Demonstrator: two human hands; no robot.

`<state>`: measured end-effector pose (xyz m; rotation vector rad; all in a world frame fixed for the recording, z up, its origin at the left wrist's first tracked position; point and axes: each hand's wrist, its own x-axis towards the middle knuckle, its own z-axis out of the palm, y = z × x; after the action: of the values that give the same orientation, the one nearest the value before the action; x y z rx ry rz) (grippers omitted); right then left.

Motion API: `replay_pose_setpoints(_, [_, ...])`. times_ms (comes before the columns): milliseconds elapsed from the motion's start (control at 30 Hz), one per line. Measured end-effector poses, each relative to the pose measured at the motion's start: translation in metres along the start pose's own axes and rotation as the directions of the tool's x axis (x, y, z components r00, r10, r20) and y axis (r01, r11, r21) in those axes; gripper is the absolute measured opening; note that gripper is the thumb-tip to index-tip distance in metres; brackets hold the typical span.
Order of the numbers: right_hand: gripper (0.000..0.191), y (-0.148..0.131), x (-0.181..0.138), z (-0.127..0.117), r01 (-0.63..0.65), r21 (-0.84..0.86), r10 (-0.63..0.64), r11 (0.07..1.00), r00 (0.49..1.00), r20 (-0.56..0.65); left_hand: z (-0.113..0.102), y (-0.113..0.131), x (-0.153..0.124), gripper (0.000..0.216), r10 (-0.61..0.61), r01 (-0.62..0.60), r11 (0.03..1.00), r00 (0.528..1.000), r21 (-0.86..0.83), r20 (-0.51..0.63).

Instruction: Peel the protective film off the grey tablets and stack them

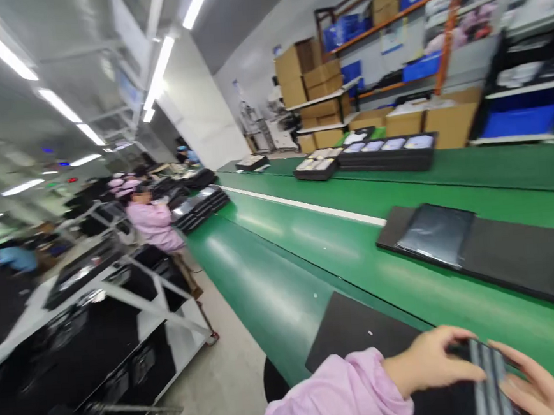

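My left hand (428, 358), in a pink sleeve, rests at the bottom of the view with its fingers curled on the near end of a dark flat device (486, 376). My right hand (535, 385) touches the same device from the right, fingers stretched along its edge. Both hands are over a black mat (354, 329) on the near side of the green table (283, 284). Motion blurs the device.
A black tray with a dark panel (435, 233) lies on the green conveyor (356, 239). Stacked trays (387, 151) stand further back, with cardboard boxes (309, 70) and shelving behind. A co-worker in pink (151, 220) sits at left by a rack (97, 305).
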<state>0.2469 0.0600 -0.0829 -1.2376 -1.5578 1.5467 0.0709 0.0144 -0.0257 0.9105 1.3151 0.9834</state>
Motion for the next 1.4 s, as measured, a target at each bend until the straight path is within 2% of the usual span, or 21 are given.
replay_pose_setpoints(67, [0.055, -0.025, -0.012, 0.002, -0.101, 0.109, 0.088, 0.989, 0.989, 0.116, 0.000, 0.011, -0.005, 0.062, 0.058, -0.056, 0.997, 0.998, -0.047, 0.039])
replay_pose_setpoints(133, [0.054, -0.050, -0.017, 0.008, -0.081, 0.223, 0.061, 0.971, 0.993, 0.097, -0.003, 0.021, -0.005, 0.057, 0.116, -0.109, 0.989, 0.991, -0.101, 0.072])
replay_pose_setpoints(233, [0.054, -0.076, -0.013, 0.017, -0.104, 0.283, 0.072, 0.953, 0.990, 0.120, -0.011, 0.028, 0.002, 0.051, 0.143, -0.127, 0.983, 0.983, -0.135, 0.119])
replay_pose_setpoints(433, [0.056, -0.081, -0.012, 0.015, -0.109, 0.318, 0.063, 0.942, 0.987, 0.150, -0.017, 0.024, 0.006, 0.053, 0.132, -0.112, 0.985, 0.978, -0.131, 0.162])
replay_pose_setpoints(567, [0.068, -0.079, -0.015, 0.010, -0.123, 0.294, 0.048, 0.948, 0.967, 0.249, -0.019, 0.023, 0.005, 0.068, 0.136, -0.104, 0.985, 0.958, -0.135, 0.252])
replay_pose_setpoints(667, [0.072, -0.079, -0.016, 0.008, -0.118, 0.290, 0.037, 0.950, 0.962, 0.271, -0.021, 0.022, 0.005, 0.073, 0.143, -0.113, 0.986, 0.950, -0.119, 0.279])
replay_pose_setpoints(967, [0.072, -0.080, -0.018, 0.005, -0.108, 0.289, 0.030, 0.951, 0.965, 0.262, -0.021, 0.020, 0.004, 0.074, 0.143, -0.105, 0.984, 0.946, -0.144, 0.291])
replay_pose_setpoints(1067, [0.066, -0.084, -0.015, 0.007, -0.108, 0.283, 0.039, 0.953, 0.971, 0.237, -0.020, 0.021, 0.004, 0.076, 0.133, -0.086, 0.984, 0.938, -0.157, 0.321])
replay_pose_setpoints(1200, [0.038, -0.090, -0.008, 0.018, -0.149, 0.226, 0.139, 0.963, 0.989, 0.059, -0.020, 0.021, 0.005, 0.078, 0.119, -0.067, 0.984, 0.937, -0.168, 0.327])
replay_pose_setpoints(1267, [0.031, -0.092, -0.005, 0.023, -0.168, 0.194, 0.174, 0.966, 0.985, -0.014, -0.020, 0.021, 0.005, 0.076, 0.120, -0.066, 0.983, 0.940, -0.173, 0.319])
replay_pose_setpoints(1400, [0.031, -0.093, -0.004, 0.026, -0.197, 0.206, 0.205, 0.959, 0.979, -0.015, -0.019, 0.022, 0.005, 0.076, 0.124, -0.069, 0.981, 0.941, -0.180, 0.315])
